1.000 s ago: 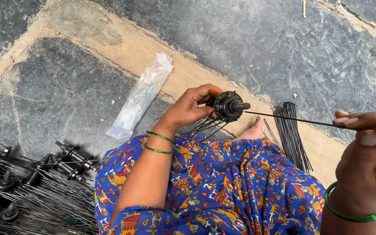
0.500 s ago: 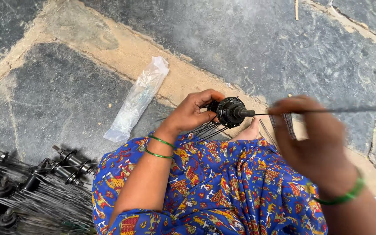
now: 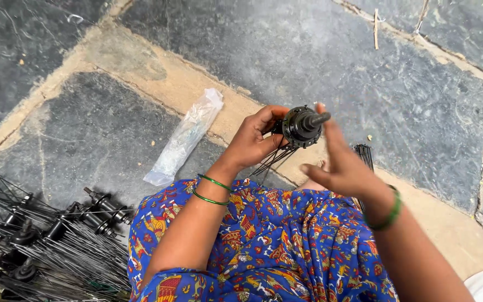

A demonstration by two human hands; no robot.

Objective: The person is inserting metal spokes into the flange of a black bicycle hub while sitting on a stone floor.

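My left hand [image 3: 251,141] grips a black wheel hub [image 3: 299,126] by its flange and holds it up over my lap, axle pointing right. Several thin spokes [image 3: 273,160] hang down from the hub. My right hand [image 3: 339,165] is just right of the hub, with the index finger raised against the axle end and the thumb spread out to the left. No spoke shows in that hand. Both wrists carry green bangles.
A bundle of loose black spokes [image 3: 365,152] lies on the stone floor behind my right hand. A crumpled clear plastic bag [image 3: 186,136] lies to the left. Several hubs with spokes fitted [image 3: 57,240] are piled at the lower left. My blue patterned dress [image 3: 264,240] covers my lap.
My right hand brought a long spoke in from the right to the hub. Now it sits against the hub and the spoke no longer shows. My left hand kept the hub steady.
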